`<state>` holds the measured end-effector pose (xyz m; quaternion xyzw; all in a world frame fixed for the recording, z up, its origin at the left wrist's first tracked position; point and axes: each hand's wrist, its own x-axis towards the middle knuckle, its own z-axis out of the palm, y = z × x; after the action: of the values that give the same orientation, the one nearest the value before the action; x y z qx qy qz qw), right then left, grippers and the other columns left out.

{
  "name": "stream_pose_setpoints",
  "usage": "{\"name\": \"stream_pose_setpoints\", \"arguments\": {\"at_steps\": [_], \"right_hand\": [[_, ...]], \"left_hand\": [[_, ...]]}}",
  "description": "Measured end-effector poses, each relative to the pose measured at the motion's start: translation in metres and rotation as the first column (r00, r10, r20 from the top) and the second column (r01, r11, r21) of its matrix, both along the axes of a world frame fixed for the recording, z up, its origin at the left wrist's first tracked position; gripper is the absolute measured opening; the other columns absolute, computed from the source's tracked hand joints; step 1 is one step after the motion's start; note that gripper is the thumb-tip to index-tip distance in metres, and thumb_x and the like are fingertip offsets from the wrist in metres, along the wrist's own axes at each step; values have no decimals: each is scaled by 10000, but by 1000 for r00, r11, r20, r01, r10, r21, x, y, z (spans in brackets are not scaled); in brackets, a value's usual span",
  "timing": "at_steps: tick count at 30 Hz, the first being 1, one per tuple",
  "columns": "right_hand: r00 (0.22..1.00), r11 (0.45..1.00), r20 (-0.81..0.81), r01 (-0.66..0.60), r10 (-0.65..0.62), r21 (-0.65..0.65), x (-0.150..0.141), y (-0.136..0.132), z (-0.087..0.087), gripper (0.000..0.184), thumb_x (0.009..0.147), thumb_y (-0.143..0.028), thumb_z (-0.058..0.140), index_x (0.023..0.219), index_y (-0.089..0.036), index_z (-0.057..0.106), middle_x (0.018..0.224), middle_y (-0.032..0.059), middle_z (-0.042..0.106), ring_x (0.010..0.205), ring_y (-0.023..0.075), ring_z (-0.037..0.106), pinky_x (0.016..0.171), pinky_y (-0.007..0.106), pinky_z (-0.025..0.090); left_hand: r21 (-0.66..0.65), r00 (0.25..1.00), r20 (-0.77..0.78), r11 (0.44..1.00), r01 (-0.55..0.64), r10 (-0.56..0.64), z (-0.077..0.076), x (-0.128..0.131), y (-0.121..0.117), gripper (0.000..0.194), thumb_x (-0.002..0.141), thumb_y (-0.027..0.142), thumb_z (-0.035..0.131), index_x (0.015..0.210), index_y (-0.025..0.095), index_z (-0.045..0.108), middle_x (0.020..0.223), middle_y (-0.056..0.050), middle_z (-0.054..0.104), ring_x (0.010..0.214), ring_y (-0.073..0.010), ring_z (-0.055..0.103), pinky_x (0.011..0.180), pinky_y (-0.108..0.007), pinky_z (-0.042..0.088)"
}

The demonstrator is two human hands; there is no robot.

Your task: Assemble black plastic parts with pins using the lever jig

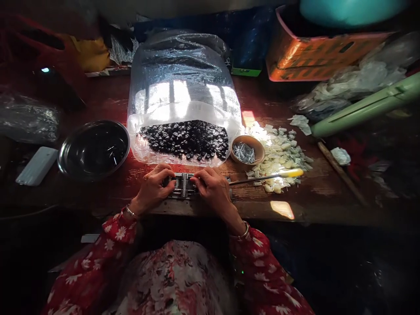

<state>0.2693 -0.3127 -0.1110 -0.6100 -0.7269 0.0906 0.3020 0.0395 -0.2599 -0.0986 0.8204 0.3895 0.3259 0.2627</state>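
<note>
Jig (184, 186): metal, at the near edge of the table (126, 188); left hand (152, 186): fingers bent at its left end; right hand (213, 186): fingers bent at its right end; whether either grips a part, cannot tell; rod (256, 180): yellow-handled, pointing toward the right edge; bag (183, 92): beyond the jig, black caps (187, 138) at its mouth; bowl (259, 151): pins (243, 153) inside, beside white pieces (278, 148).
</note>
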Motion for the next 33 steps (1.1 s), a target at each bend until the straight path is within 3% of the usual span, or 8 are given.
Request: {"name": "stream_pose_setpoints", "arguments": {"at_steps": [7, 12, 22, 29, 31, 33], "right_hand": [[999, 998, -10, 33, -34, -61, -3, -2, 1, 72, 999, -283, 697, 949, -250, 737, 936, 48, 692, 930, 255, 590, 808, 372, 446], [994, 995, -111, -26, 15, -93, 2, -2, 4, 26, 979, -269, 704, 964, -260, 723, 964, 49, 700, 964, 266, 614, 824, 388, 462], [993, 996, -115, -8, -3, -93, -2, 0, 3, 57, 954, -230, 675, 930, -267, 712, 920, 42, 672, 927, 251, 607, 812, 378, 460], [926, 991, -367, -117, 85, -67, 16, -6, 13, 91, 1003, -272, 661, 996, -238, 746, 1005, 48, 718, 994, 229, 653, 898, 359, 510], [911, 997, -410, -61, 34, -52, 34, -6, 18, 132, 1024, -283, 623, 1004, -237, 745, 1002, 47, 722, 954, 212, 665, 878, 342, 526], [933, 995, -347, 93, -95, -24, 59, 0, 22, 159, 1024, -286, 600, 998, -231, 747, 988, 59, 723, 935, 222, 662, 873, 353, 529]], "left_hand": [[-143, 998, -26, 988, -54, 50, 4, 4, -4, 132, 890, 144, 608, 969, 227, 673, 1068, -16, 657, 968, -166, 639, 917, -300, 515], [-223, 999, 5, 974, -35, 37, 9, 3, -4, 131, 902, 147, 585, 960, 223, 676, 1049, -25, 649, 1007, -175, 628, 943, -311, 503], [-170, 998, -5, 984, -59, 59, 3, 5, -1, 110, 896, 157, 611, 934, 220, 692, 1026, -24, 663, 960, -169, 642, 911, -312, 524], [-146, 998, 58, 989, -9, 18, 0, -4, -1, 105, 961, 226, 624, 1004, 227, 720, 1098, -44, 675, 1081, -196, 649, 984, -340, 534], [-103, 997, 81, 995, 6, 2, -5, -6, 1, 104, 973, 240, 633, 1035, 233, 717, 1114, -43, 678, 1102, -203, 650, 1002, -353, 535], [-68, 996, 93, 998, 9, -2, -11, -6, 2, 96, 981, 245, 639, 1046, 236, 709, 1123, -42, 675, 1118, -208, 651, 1016, -364, 534]]}}
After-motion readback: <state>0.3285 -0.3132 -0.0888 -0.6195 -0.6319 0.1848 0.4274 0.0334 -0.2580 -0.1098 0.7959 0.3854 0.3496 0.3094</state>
